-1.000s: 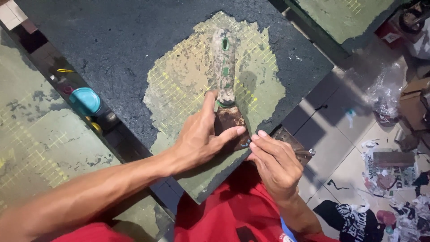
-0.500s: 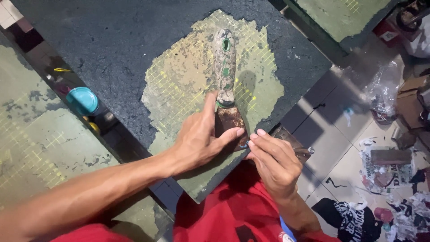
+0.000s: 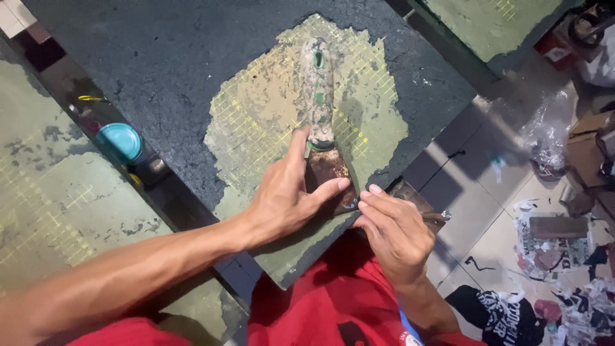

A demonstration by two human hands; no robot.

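The putty knife (image 3: 322, 122) lies on the scraped patch of the dark board (image 3: 160, 83). Our left hand (image 3: 288, 195) presses its rusty blade flat, thumb and fingers spread; our right hand (image 3: 394, 234) pinches the blade's edge. We'd keep pressure low and even.

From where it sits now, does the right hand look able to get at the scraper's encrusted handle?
Probably yes: the right hand is beside the scraper, and its handle lies uncovered on the board; the left hand covers only the blade end.
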